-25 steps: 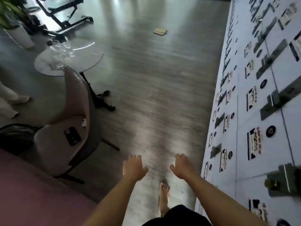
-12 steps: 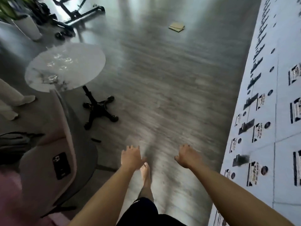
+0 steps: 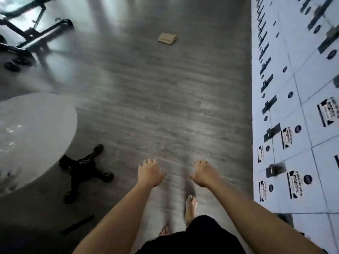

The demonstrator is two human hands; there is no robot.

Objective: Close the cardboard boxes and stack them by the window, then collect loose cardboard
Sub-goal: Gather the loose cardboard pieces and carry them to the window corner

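A small flat piece of loose brown cardboard (image 3: 167, 38) lies on the grey wood floor far ahead, near the top middle of the head view. My left hand (image 3: 149, 172) and my right hand (image 3: 205, 173) are stretched out in front of me, palms down, fingers relaxed, holding nothing. Both hands hang well short of the cardboard. My bare feet show on the floor below them. No cardboard box is in view.
A white wall of locker doors (image 3: 297, 114) with labels and black latches runs along the right. A round white table (image 3: 34, 136) on a black star-shaped base (image 3: 82, 171) stands at the left. A black metal frame (image 3: 34, 33) sits at the far left.
I have walked forward along the lockers. The cardboard is nearer, the table has slid toward the lower left, and the pink chair has dropped out of view. Both hands remain empty.
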